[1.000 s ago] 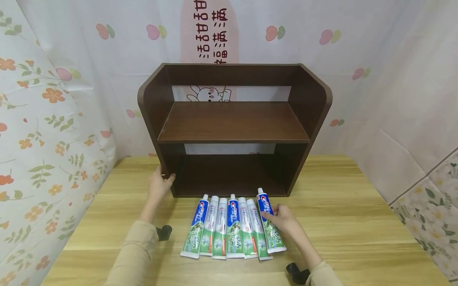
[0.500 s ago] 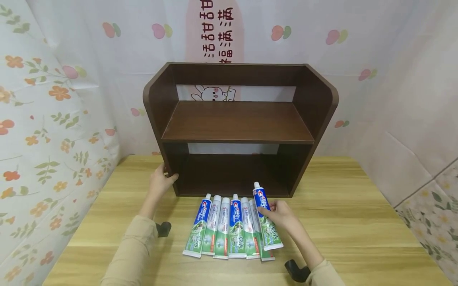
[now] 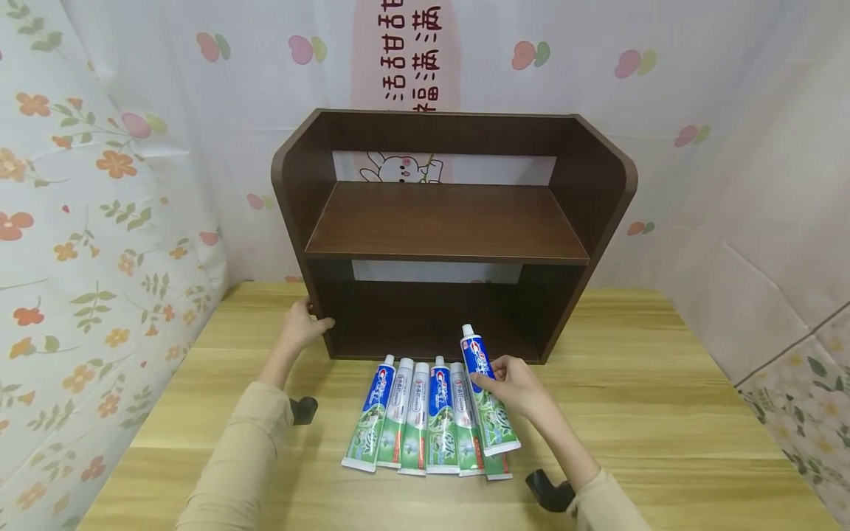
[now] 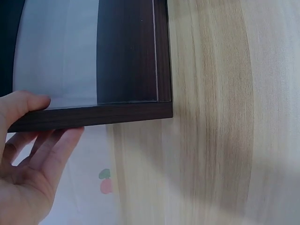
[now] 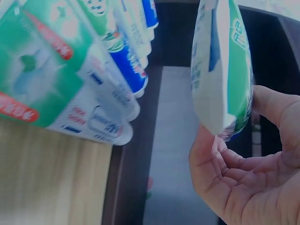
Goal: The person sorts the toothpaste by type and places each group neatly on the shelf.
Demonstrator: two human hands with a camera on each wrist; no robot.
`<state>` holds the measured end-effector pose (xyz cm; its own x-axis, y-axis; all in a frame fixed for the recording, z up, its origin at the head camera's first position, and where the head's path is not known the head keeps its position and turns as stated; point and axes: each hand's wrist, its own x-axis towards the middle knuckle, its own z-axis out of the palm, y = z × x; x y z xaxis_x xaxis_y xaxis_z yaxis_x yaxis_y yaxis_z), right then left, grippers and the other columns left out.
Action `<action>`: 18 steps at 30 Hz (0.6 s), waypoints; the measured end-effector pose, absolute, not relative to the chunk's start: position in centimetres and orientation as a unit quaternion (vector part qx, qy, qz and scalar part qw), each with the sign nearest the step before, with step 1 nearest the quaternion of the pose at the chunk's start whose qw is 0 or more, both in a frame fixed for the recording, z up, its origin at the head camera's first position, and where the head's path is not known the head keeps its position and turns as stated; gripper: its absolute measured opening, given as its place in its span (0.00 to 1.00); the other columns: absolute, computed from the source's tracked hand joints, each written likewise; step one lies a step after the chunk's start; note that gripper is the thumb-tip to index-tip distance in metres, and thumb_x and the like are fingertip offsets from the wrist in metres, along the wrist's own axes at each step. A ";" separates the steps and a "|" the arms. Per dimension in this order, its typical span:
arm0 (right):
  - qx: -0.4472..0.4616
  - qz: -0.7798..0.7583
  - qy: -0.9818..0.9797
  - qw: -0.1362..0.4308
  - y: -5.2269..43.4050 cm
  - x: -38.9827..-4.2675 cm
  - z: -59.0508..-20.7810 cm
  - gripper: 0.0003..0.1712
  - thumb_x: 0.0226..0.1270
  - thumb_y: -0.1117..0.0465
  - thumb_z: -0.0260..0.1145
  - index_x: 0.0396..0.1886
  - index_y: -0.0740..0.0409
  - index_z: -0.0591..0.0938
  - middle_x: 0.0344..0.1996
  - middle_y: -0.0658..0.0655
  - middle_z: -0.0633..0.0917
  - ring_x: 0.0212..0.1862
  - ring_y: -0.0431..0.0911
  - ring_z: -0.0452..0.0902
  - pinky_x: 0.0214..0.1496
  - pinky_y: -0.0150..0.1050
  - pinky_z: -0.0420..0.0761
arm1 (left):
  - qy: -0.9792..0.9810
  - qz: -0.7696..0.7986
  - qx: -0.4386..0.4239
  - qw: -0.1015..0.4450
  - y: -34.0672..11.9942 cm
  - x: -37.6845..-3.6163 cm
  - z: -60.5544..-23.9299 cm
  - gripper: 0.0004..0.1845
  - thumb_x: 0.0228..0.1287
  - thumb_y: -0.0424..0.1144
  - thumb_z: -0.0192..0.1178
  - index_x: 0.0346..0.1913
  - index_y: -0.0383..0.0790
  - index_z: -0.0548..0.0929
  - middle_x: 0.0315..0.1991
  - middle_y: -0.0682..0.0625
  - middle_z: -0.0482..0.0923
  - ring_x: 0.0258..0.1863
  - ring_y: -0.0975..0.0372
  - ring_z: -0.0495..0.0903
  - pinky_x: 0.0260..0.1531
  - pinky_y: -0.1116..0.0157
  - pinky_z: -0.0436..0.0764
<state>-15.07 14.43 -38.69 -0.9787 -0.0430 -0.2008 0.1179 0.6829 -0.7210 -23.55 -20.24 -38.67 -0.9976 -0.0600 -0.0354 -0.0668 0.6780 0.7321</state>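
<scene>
My right hand (image 3: 521, 385) pinches a blue and green toothpaste tube (image 3: 490, 413) between thumb and fingers, its white cap tilted up toward the shelf. In the right wrist view the held tube (image 5: 222, 70) is lifted above the others. Beneath and left of it several toothpaste tubes (image 3: 441, 428) lie in a fanned row, some blue and green, some white and green. The rightmost one is mostly hidden by the held tube. My left hand (image 3: 302, 328) grips the left side panel of a dark brown two-tier shelf (image 3: 445, 258); in the left wrist view, thumb and fingers (image 4: 63, 147) straddle the panel's edge.
The shelf stands at the back of the wood-grain table (image 3: 637, 413), its lower front edge just behind the tube caps. Patterned curtains (image 3: 126, 221) hang at the left, back and right. Black wrist-worn pieces (image 3: 550, 493) sit close over the table.
My right hand has raised the blue and green toothpaste tube off the row and moved it up and left, toward the shelf. My left hand stays on the side panel; the head view shifted slightly.
</scene>
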 end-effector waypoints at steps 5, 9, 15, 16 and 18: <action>0.008 -0.398 0.912 0.096 13.6 -15.3 -37.7 0.24 0.57 0.55 0.65 0.44 0.72 0.75 0.30 0.60 0.78 0.30 0.44 0.72 0.29 0.30 0.76 | 0.905 0.425 -0.031 0.019 -20.6 -23.5 -38.7 0.28 0.54 0.37 0.59 0.57 0.27 0.67 0.56 0.28 0.67 0.55 0.39 0.68 0.51 0.46 0.73; 0.008 -0.416 0.902 0.112 13.0 -15.7 -37.0 0.24 0.59 0.55 0.64 0.46 0.71 0.74 0.32 0.60 0.79 0.31 0.44 0.73 0.32 0.32 0.79 | 0.902 0.431 -0.029 0.025 -20.8 -23.5 -38.6 0.29 0.52 0.38 0.61 0.56 0.27 0.68 0.55 0.28 0.68 0.52 0.39 0.69 0.46 0.49 0.76; -0.001 -0.431 0.894 0.117 12.2 -16.0 -36.1 0.25 0.59 0.54 0.64 0.47 0.71 0.74 0.34 0.61 0.78 0.33 0.45 0.73 0.33 0.32 0.80 | 0.888 0.452 -0.053 0.062 -20.4 -23.6 -38.0 0.33 0.54 0.35 0.57 0.63 0.29 0.61 0.61 0.30 0.62 0.59 0.40 0.64 0.56 0.47 0.71; -0.004 -0.432 0.894 0.117 12.1 -16.0 -36.0 0.25 0.59 0.54 0.64 0.47 0.71 0.74 0.34 0.61 0.78 0.33 0.44 0.73 0.33 0.32 0.80 | 0.886 0.455 -0.055 0.065 -20.4 -23.5 -37.9 0.34 0.54 0.35 0.57 0.64 0.29 0.60 0.61 0.30 0.61 0.59 0.40 0.63 0.57 0.47 0.70; -0.009 -0.436 0.892 0.116 11.8 -16.1 -35.8 0.25 0.59 0.54 0.64 0.47 0.71 0.74 0.33 0.61 0.78 0.32 0.44 0.73 0.33 0.31 0.79 | 0.886 0.456 -0.055 0.069 -20.3 -23.5 -37.8 0.35 0.55 0.34 0.57 0.65 0.28 0.58 0.62 0.30 0.60 0.60 0.40 0.63 0.57 0.47 0.70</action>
<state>-16.07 11.81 -35.78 -0.9728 -0.1166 -0.2000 0.0861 0.6195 -0.7802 -23.47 -20.34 -37.81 -0.9844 -0.0338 -0.1726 -0.1601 0.5782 0.8000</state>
